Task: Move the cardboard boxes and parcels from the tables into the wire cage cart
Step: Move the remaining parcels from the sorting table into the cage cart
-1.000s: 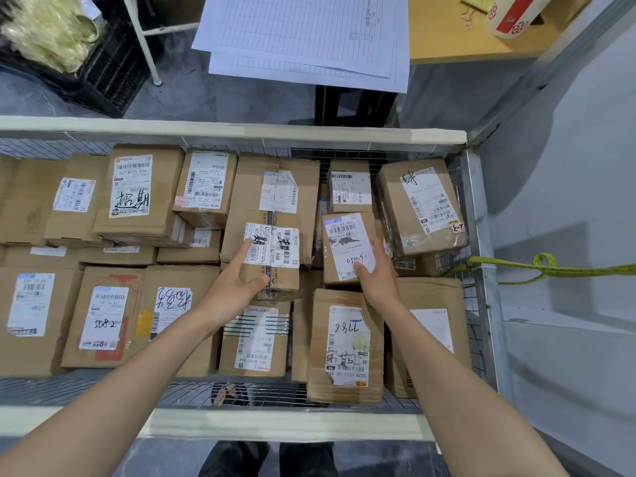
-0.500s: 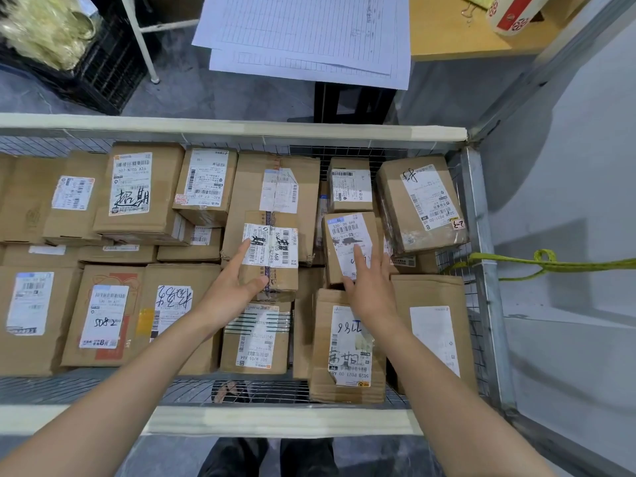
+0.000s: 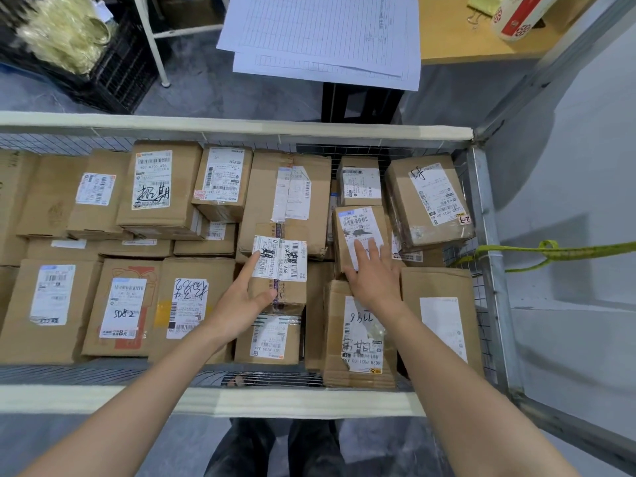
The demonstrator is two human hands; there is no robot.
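Observation:
The wire cage cart [image 3: 241, 127] fills the middle of the head view, packed with several brown cardboard boxes bearing white labels. My left hand [image 3: 241, 301] rests against the near-left corner of a small taped box [image 3: 292, 290]. Its index finger lies straight along the label's left edge and its thumb is spread across the near face. My right hand [image 3: 371, 277] lies flat, fingers straight, on top of a narrow labelled box [image 3: 354, 222] just right of the small one. Both boxes sit on top of other parcels inside the cart.
Beyond the cart's far rail stands a wooden table [image 3: 481, 49] with printed sheets [image 3: 327, 32] and a red-and-white canister [image 3: 519, 15]. A black crate [image 3: 113, 63] is at the far left. A green strap [image 3: 550, 249] is tied to the cart's right post [image 3: 481, 218].
My right hand moved from the narrow box's near-right edge onto its top and flattened there. My left hand has stayed at the small box's corner.

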